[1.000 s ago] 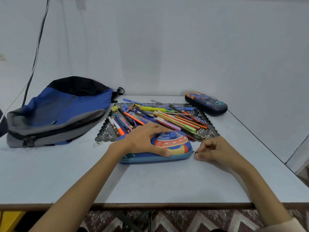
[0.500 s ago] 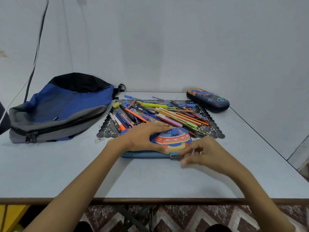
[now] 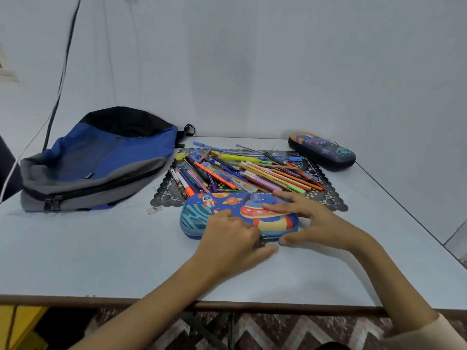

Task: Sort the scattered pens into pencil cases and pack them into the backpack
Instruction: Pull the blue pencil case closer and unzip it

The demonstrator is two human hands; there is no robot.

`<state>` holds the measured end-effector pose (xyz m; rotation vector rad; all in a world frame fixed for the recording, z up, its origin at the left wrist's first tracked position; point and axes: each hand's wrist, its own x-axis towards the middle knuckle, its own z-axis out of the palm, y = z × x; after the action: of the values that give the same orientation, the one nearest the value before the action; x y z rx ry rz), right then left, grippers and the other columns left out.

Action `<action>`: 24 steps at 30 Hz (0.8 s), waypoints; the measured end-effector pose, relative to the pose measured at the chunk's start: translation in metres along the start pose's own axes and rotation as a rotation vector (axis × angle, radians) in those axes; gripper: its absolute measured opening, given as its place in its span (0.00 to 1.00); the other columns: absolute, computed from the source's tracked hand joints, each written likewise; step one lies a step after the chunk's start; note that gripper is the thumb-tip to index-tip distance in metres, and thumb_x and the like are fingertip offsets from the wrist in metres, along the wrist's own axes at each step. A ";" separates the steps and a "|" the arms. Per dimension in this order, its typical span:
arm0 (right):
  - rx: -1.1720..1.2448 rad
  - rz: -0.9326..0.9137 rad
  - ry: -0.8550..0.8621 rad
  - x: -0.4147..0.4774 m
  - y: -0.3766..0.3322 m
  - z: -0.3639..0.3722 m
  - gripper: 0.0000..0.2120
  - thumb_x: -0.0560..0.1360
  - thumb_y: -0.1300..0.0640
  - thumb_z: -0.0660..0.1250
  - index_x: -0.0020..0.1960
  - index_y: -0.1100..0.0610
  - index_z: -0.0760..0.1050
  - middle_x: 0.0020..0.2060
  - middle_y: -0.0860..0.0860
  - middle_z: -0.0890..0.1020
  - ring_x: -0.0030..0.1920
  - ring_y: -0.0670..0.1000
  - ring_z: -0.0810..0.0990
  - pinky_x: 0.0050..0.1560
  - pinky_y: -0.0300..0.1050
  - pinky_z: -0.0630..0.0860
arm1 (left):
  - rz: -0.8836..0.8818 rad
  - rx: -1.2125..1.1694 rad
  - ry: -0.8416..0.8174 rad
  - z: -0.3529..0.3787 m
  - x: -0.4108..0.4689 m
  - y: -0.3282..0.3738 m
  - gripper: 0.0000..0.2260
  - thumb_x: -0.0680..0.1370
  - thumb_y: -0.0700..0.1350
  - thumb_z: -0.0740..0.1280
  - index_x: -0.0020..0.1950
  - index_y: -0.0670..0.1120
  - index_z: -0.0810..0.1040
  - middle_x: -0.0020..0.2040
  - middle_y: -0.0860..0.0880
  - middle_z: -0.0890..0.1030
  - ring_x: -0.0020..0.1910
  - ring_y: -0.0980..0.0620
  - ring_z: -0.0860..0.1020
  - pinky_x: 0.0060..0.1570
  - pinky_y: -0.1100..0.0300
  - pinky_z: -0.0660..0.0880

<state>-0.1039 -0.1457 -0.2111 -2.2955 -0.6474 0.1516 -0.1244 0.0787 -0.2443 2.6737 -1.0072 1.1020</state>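
Note:
A blue space-print pencil case (image 3: 202, 218) lies closed on the table in front of me. My left hand (image 3: 231, 239) sits at its near edge with fingers curled, pinching the zipper pull (image 3: 262, 243). My right hand (image 3: 312, 221) rests on the case's right end, straight fingers spread over the lid and thumb against the near side. Behind the case, several coloured pens (image 3: 252, 173) lie heaped on a black lace mat (image 3: 331, 200). A second, dark pencil case (image 3: 322, 151) lies closed at the back right. The blue, grey and black backpack (image 3: 101, 162) lies on its side at the left, zipped.
A small clear tag (image 3: 154, 210) lies on the table (image 3: 101, 248) left of the mat. A white wall stands close behind, and a dark cable (image 3: 59, 92) hangs down it behind the backpack. The table's right edge runs diagonally past the dark case.
The hands have swapped roles: my left hand left the lid and took the zipper pull at the near edge. My right hand let go of the zipper and moved onto the lid.

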 end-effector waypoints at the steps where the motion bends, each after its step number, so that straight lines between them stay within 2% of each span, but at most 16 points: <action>1: 0.014 0.001 -0.002 0.000 0.000 0.000 0.31 0.67 0.55 0.78 0.63 0.30 0.72 0.69 0.32 0.62 0.63 0.24 0.61 0.53 0.23 0.70 | -0.027 0.034 -0.015 0.000 0.001 0.003 0.23 0.72 0.61 0.67 0.23 0.47 0.75 0.20 0.51 0.73 0.20 0.51 0.68 0.29 0.60 0.62; 3: 0.035 0.001 -0.007 0.001 -0.001 0.000 0.31 0.67 0.56 0.79 0.61 0.30 0.73 0.68 0.30 0.62 0.62 0.24 0.63 0.53 0.25 0.71 | -0.047 0.059 -0.035 0.000 0.001 0.006 0.20 0.71 0.56 0.69 0.23 0.47 0.74 0.20 0.51 0.73 0.20 0.51 0.66 0.31 0.60 0.58; 5: 0.043 0.002 -0.010 0.001 -0.001 0.000 0.31 0.67 0.56 0.79 0.60 0.29 0.73 0.67 0.29 0.62 0.62 0.24 0.63 0.53 0.26 0.72 | -0.032 0.035 -0.049 0.000 -0.001 0.006 0.18 0.72 0.53 0.69 0.25 0.47 0.74 0.22 0.51 0.74 0.21 0.51 0.67 0.32 0.59 0.57; 10: 0.098 0.005 0.020 0.001 -0.001 0.002 0.31 0.66 0.58 0.80 0.60 0.32 0.76 0.68 0.29 0.62 0.65 0.29 0.64 0.55 0.32 0.75 | -0.084 -0.077 -0.068 -0.006 -0.012 -0.007 0.16 0.74 0.56 0.68 0.30 0.49 0.79 0.27 0.54 0.78 0.26 0.53 0.73 0.33 0.57 0.69; 14: 0.181 0.011 0.013 0.000 0.001 0.004 0.30 0.66 0.61 0.79 0.58 0.33 0.77 0.67 0.30 0.64 0.63 0.27 0.65 0.52 0.31 0.75 | -0.150 -0.094 -0.030 -0.023 -0.032 -0.027 0.14 0.74 0.57 0.67 0.33 0.51 0.80 0.30 0.57 0.80 0.28 0.55 0.75 0.33 0.61 0.69; 20: 0.177 0.019 0.009 0.002 0.002 0.003 0.29 0.65 0.60 0.79 0.57 0.33 0.78 0.67 0.30 0.65 0.65 0.28 0.64 0.55 0.32 0.75 | -0.240 -0.076 -0.016 -0.040 -0.063 -0.068 0.16 0.75 0.61 0.62 0.35 0.54 0.81 0.31 0.59 0.79 0.28 0.54 0.77 0.32 0.62 0.70; 24: 0.143 0.020 0.012 0.003 0.002 0.001 0.29 0.65 0.60 0.80 0.59 0.36 0.78 0.66 0.30 0.65 0.62 0.24 0.64 0.51 0.25 0.72 | -0.295 -0.059 -0.034 -0.045 -0.077 -0.090 0.13 0.74 0.61 0.64 0.37 0.56 0.82 0.32 0.60 0.80 0.30 0.53 0.78 0.31 0.61 0.71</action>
<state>-0.1006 -0.1443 -0.2132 -2.1640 -0.5882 0.1880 -0.1383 0.2049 -0.2465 2.6872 -0.6106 0.9547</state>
